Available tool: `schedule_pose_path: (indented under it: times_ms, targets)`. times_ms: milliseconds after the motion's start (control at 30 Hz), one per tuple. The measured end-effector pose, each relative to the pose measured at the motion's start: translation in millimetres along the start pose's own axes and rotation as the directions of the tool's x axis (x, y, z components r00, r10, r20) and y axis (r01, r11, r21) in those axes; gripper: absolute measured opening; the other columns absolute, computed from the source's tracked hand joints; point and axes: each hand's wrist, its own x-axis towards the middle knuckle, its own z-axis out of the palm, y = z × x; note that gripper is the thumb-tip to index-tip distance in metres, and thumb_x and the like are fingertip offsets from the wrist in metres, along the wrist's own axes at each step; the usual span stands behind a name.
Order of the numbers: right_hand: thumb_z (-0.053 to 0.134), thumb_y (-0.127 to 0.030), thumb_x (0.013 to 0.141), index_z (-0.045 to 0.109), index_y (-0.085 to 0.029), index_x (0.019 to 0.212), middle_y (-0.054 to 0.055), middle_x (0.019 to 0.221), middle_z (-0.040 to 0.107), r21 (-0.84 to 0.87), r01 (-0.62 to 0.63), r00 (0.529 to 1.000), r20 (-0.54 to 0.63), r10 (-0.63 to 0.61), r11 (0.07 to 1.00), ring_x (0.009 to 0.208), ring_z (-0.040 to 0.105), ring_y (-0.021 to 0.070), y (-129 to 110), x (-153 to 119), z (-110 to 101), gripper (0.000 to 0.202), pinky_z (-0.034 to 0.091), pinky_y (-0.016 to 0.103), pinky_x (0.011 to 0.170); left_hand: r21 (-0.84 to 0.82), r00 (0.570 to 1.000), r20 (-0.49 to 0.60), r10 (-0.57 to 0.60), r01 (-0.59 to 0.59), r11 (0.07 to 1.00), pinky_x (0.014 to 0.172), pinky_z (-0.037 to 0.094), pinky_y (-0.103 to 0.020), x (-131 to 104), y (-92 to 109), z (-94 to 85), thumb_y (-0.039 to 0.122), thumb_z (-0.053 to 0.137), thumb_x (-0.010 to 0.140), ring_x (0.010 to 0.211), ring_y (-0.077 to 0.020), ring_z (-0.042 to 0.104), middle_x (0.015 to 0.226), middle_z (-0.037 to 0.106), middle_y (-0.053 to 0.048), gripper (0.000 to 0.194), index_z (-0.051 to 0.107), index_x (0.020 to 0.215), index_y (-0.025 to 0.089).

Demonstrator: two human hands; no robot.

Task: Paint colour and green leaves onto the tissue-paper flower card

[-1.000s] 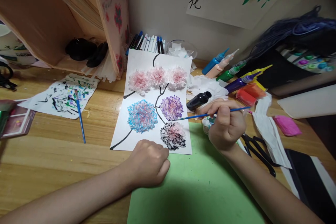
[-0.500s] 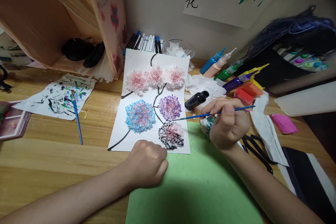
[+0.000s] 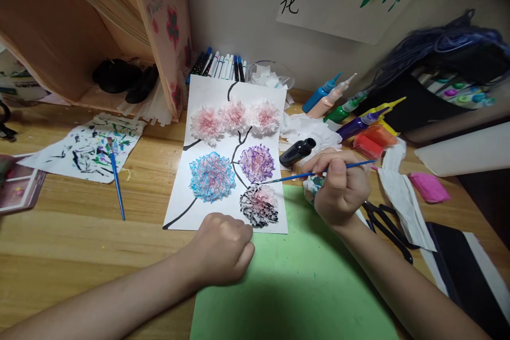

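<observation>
My right hand (image 3: pixel 341 186) is closed around a thin blue paintbrush (image 3: pixel 297 176). Its tip is at the upper edge of a ruffled flower with black-painted petals and a pink patch (image 3: pixel 258 205). That flower is on a white sheet (image 3: pixel 183 180) with drawn black branches. A purple-edged flower (image 3: pixel 257 163), a blue-edged flower (image 3: pixel 212 176) and pink-and-white flowers (image 3: pixel 233 115) share the sheet. My left hand (image 3: pixel 225 248) rests as a fist by the sheet's lower edge; whether anything is inside is hidden. An uncapped black bottle (image 3: pixel 297 152) leans just left of my right hand.
A green mat (image 3: pixel 287 287) lies under the sheet's lower right. Paint bottles (image 3: pixel 329 98), scissors (image 3: pixel 388 228) and a pink packet (image 3: pixel 430 187) are at right. At left, another brush (image 3: pixel 117 186) lies on a paint-smeared cloth (image 3: pixel 85 151). Markers (image 3: pixel 225 66) line the back.
My right hand and the brush have shifted slightly left, the tip staying by the top of the black flower. The left fist keeps its place.
</observation>
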Motion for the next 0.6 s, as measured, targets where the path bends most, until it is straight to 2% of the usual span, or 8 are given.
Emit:
schedule_pose_path:
  times_ms: [133, 400, 500, 600]
  targets:
    - [0.039, -0.025, 0.092, 0.050, -0.021, 0.065, -0.002, 0.053, 0.053, -0.004, -0.004, 1.000, 0.026, 0.004, 1.000, 0.048, 0.054, 0.0135, -2.1, -0.9, 0.8, 0.030, 0.042, 0.030, 0.049, 0.006, 0.998, 0.060, -0.006, 0.005, 1.000, 0.044, 0.024, -0.029, 0.2, 0.5, -1.3, 0.016, 0.040, 0.071, 0.043, -0.0151, 0.047, 0.049, 0.054, -0.001, 0.020, 0.051, 0.055, 0.019]
    - [0.041, -0.028, 0.091, 0.050, -0.021, 0.065, -0.003, 0.054, 0.048, 0.062, 0.001, 0.997, -0.075, 0.004, 0.998, 0.047, 0.053, 0.0127, -1.9, 4.8, 0.0, 0.028, 0.040, 0.028, 0.046, -0.002, 0.994, 0.109, -0.021, 0.022, 1.000, 0.046, 0.026, -0.028, 0.6, 0.2, -1.4, 0.017, 0.041, 0.073, 0.045, -0.0154, 0.049, 0.050, 0.055, -0.002, 0.020, 0.051, 0.056, 0.018]
    - [0.040, -0.026, 0.091, 0.050, -0.020, 0.064, -0.003, 0.054, 0.050, 0.038, -0.010, 1.000, -0.029, 0.011, 0.999, 0.047, 0.053, 0.0120, -3.0, 3.1, -0.4, 0.030, 0.041, 0.028, 0.046, 0.002, 0.994, 0.110, -0.019, 0.019, 1.000, 0.046, 0.026, -0.028, 0.4, 0.4, -1.4, 0.017, 0.041, 0.072, 0.045, -0.0154, 0.049, 0.051, 0.055, -0.002, 0.020, 0.052, 0.056, 0.018]
    - [0.039, -0.023, 0.092, 0.052, -0.019, 0.065, -0.001, 0.057, 0.054, 0.015, -0.030, 0.997, 0.067, 0.029, 0.999, 0.050, 0.055, 0.0118, -3.7, -0.1, -0.3, 0.030, 0.044, 0.028, 0.049, 0.006, 0.995, 0.100, -0.017, 0.016, 1.000, 0.045, 0.026, -0.028, 0.4, 0.7, -1.7, 0.017, 0.041, 0.072, 0.045, -0.0155, 0.049, 0.050, 0.055, -0.001, 0.020, 0.052, 0.056, 0.018]
